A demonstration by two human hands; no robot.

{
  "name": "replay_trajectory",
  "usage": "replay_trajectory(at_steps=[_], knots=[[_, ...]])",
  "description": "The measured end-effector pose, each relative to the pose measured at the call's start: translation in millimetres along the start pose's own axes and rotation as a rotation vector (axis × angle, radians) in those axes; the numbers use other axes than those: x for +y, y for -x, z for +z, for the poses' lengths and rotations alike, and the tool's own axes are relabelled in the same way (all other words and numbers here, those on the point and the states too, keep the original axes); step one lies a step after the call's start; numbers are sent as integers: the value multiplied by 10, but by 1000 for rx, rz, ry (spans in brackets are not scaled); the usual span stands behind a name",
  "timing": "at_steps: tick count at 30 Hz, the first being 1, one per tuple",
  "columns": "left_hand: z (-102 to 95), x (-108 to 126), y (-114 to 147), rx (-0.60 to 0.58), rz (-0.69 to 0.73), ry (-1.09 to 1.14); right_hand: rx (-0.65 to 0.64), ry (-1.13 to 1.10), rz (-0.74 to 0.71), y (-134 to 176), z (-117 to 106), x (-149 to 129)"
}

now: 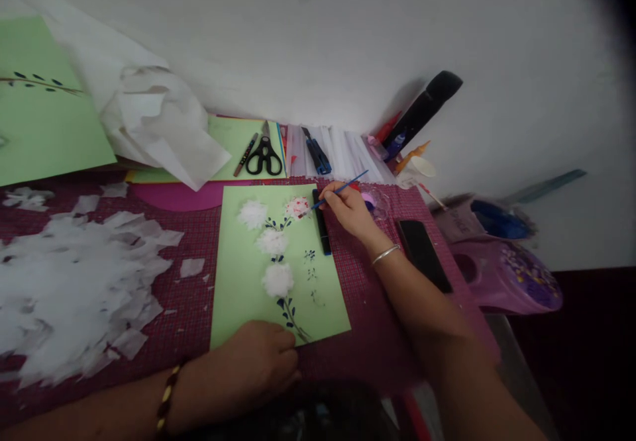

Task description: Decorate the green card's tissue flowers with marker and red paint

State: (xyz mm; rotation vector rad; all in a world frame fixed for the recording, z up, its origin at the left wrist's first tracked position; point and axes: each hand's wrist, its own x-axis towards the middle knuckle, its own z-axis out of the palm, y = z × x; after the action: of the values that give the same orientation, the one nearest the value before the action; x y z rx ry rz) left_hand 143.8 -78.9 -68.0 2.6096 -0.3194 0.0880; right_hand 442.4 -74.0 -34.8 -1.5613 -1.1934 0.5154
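Observation:
My right hand (pixel 346 210) pinches a thin blue paintbrush (pixel 356 179). The brush tip is at the lower edge of a fluffy paper flower (pixel 297 206) that has red marks on it. This flower and several white ones, such as the lowest flower (pixel 278 280), sit on a light green sheet (pixel 238 275) with dark painted leaves and handwritten characters. Curled into a loose fist, my left hand (pixel 248 359) rests on the sheet's bottom edge; its fingertips are mostly hidden. A black marker (pixel 322 229) lies along the sheet's right edge, by my right hand.
White paper scraps (pixel 84 289) are heaped at left. Scissors (pixel 265 156), a pen (pixel 245 155) and a box cutter (pixel 317 151) lie along the wall. A phone (pixel 424 254) lies right of my forearm. Crumpled paper (pixel 159 120) and another green sheet (pixel 44 123) stand behind.

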Motion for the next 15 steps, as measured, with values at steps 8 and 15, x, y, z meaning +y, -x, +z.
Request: replay_trajectory(at_steps=[8, 15], knots=[[-104, 4, -11, -14, 4, 5, 473, 7, -20, -234, -621, 98], [-145, -10, -1, -121, -8, 21, 635, 299, 134, -230, -1049, 370]])
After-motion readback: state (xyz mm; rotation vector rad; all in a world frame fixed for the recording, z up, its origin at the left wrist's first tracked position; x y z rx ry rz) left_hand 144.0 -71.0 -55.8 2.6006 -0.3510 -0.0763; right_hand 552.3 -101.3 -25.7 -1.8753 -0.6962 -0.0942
